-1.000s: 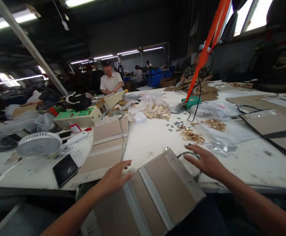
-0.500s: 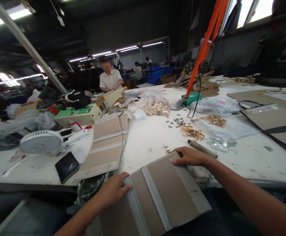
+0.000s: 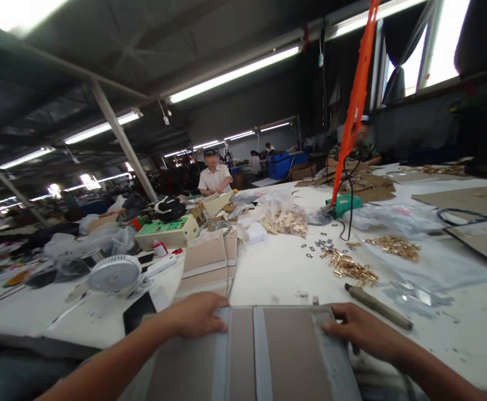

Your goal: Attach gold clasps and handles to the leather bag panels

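Note:
A large taupe panel with grey strips (image 3: 296,351) lies across the near table edge, its lower part cut off by the picture. My left hand (image 3: 201,314) grips its far edge at the left strip, thumb on top. At the far right corner, my right hand (image 3: 352,326) pinches the panel the same way; the fingers underneath are hidden. Just beyond the left hand rests a pile of similar panels (image 3: 205,253). A dark, thick-handled tool (image 3: 379,306) lies beside the right hand.
Gold-coloured metal pieces (image 3: 352,267) and small dark clips (image 3: 324,245) are scattered mid-table. Plastic bags, a green device (image 3: 346,205) and an orange strap (image 3: 352,111) are farther back. At left stand a white fan (image 3: 115,273) and a green-topped machine (image 3: 168,231). A co-worker (image 3: 215,175) is across the table.
The panel has turned from slanted to nearly square with the view, both hands still on it. My right hand has come lower. The camera view has tilted up and shifted left.

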`<state>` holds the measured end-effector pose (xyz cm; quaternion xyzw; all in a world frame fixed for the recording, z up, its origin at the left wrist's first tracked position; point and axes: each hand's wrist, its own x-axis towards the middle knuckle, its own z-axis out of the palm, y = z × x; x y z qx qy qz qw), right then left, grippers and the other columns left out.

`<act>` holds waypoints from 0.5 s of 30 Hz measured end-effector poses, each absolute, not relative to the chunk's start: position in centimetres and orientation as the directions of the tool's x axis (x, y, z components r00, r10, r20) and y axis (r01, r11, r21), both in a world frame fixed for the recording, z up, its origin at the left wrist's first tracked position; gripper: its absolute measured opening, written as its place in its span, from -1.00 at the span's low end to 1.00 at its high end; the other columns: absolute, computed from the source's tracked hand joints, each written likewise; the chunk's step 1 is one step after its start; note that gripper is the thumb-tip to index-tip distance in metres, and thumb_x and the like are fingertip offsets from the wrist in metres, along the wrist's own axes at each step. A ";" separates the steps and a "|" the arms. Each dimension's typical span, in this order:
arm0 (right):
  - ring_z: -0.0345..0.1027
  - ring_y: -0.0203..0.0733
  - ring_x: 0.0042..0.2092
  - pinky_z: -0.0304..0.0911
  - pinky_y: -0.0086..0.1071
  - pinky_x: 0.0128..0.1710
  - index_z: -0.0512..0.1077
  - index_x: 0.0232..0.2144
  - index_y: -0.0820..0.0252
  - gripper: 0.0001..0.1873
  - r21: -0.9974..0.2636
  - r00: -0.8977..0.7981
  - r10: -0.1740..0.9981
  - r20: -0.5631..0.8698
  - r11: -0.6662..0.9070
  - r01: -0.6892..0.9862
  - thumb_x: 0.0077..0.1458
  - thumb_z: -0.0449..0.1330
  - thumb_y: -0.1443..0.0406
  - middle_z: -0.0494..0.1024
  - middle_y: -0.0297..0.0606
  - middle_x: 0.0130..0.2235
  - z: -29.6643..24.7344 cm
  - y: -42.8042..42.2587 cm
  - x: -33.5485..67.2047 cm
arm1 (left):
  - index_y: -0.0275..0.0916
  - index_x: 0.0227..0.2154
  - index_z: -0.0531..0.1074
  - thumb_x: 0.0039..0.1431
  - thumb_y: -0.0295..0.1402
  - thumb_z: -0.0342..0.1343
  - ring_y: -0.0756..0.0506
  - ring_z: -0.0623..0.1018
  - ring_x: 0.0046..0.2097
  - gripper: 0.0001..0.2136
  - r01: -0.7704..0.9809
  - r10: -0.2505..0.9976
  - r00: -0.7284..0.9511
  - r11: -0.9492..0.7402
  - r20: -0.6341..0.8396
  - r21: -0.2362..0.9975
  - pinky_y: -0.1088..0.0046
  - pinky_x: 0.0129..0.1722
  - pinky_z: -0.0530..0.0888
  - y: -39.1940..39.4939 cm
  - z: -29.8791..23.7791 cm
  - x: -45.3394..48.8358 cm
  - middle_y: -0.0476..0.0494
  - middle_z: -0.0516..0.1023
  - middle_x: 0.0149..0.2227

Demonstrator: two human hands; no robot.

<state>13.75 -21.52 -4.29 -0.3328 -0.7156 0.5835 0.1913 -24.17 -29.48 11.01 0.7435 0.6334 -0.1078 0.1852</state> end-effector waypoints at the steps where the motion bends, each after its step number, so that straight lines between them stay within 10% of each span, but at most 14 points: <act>1: 0.39 -0.20 -0.34 0.22 -0.47 -0.49 0.59 -0.01 0.19 -0.36 -0.956 -0.687 0.716 -0.124 0.099 0.275 0.16 0.21 -0.18 0.61 -0.20 -0.23 -4.4 -21.8 13.6 | -0.12 -0.12 0.62 0.08 -0.11 0.19 -0.34 0.61 0.00 -0.65 0.981 0.902 0.188 -0.156 -0.389 0.113 0.22 0.00 0.47 -28.4 10.8 -24.0 -0.21 0.67 -0.06; 8: 0.52 0.05 -0.13 0.39 -0.27 -0.17 0.64 -0.16 0.17 -0.45 -0.933 -0.646 0.754 -0.119 0.137 0.332 0.10 0.22 -0.13 0.66 -0.20 -0.21 -6.6 -22.4 13.3 | -0.16 -0.04 0.63 -0.01 -0.10 0.26 -0.46 0.63 -0.01 -0.54 0.966 0.815 0.213 -0.259 -0.538 -0.010 0.06 -0.05 0.51 -22.0 3.9 -24.5 -0.34 0.68 -0.04; 15: 0.49 0.12 -0.06 0.31 -0.23 -0.04 0.62 -0.14 0.25 -0.30 -0.979 -0.684 0.727 -0.062 0.090 0.185 0.01 0.28 -0.23 0.66 -0.17 -0.17 -8.3 -20.9 13.3 | -0.17 0.21 0.46 -0.06 -0.22 0.32 -0.36 0.58 0.09 -0.31 0.946 0.835 0.325 -0.277 -0.444 0.170 0.14 0.09 0.49 -19.4 0.0 -23.2 -0.29 0.60 0.11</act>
